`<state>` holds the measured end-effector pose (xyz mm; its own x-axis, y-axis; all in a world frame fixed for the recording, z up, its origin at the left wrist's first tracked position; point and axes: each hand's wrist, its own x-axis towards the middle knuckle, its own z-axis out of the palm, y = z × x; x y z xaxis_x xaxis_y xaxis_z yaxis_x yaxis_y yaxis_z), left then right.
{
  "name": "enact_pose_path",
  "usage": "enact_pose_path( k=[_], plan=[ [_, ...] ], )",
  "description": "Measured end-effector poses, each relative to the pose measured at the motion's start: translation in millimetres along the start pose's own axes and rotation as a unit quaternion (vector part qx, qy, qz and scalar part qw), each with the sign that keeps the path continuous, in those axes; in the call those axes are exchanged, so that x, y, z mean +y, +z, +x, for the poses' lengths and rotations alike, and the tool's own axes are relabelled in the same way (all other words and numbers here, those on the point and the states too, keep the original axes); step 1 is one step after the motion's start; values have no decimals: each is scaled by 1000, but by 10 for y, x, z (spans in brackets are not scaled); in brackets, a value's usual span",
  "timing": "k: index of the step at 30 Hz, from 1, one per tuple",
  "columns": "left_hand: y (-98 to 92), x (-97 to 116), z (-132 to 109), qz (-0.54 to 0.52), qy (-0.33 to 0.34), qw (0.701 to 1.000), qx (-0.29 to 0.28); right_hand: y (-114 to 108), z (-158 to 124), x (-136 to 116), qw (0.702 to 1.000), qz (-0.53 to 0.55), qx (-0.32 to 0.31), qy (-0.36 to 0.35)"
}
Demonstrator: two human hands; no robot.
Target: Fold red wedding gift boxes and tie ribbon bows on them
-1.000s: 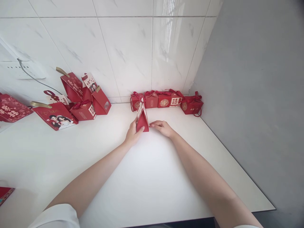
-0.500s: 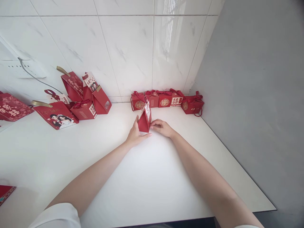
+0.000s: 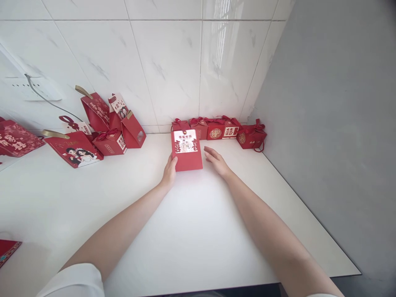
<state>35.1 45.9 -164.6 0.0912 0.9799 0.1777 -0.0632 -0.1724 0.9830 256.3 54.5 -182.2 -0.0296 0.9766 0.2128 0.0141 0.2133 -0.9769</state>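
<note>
In the middle of the counter a red gift box [image 3: 188,162] faces me with its broad side, a white printed card on its upper half. My left hand [image 3: 169,172] grips the box's left edge, thumb on the front and the other fingers mostly hidden behind. My right hand [image 3: 217,161] is just right of the box, apart from it, fingers stretched out and holding nothing. Behind the box, small red candy boxes [image 3: 198,130] with ribbon bows stand in a row by the wall.
At the left, several red gift boxes [image 3: 74,150] lean together, some with gold handles. A cable [image 3: 52,103] runs from the wall socket [image 3: 37,88] behind them. A grey panel [image 3: 324,123] bounds the white counter [image 3: 198,239] on the right. Another red item [image 3: 8,251] lies at the left edge.
The gift box has turned from its narrow triangular side to its broad card side. My right hand has come off it, its fingers opening out. My left hand has shifted slightly left.
</note>
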Motion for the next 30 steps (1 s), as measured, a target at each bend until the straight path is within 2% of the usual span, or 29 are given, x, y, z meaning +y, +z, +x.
enact_pose_path(
  k=[3,5,12,17,20,25,30],
  plan=[
    [33,38,-40,8,-3,998,-55,17,-35,-39,997,-29,-71,-3],
    [48,52,-64,24,-2,997,-68,26,-46,-37,995,-46,-89,10],
    [42,56,-66,37,-13,997,-64,17,-34,-3,996,-50,-76,19],
    [46,68,-69,-35,-31,995,-90,13,-28,-20,996,-26,-71,47],
    [40,106,-104,-56,-10,992,-114,-13,-23,-45,996,2,-63,65],
    [26,141,-143,14,66,989,-135,-118,-32,-101,992,40,-77,89],
    [17,89,-94,-11,41,988,-149,-162,-21,-105,989,66,-81,109]
  ],
)
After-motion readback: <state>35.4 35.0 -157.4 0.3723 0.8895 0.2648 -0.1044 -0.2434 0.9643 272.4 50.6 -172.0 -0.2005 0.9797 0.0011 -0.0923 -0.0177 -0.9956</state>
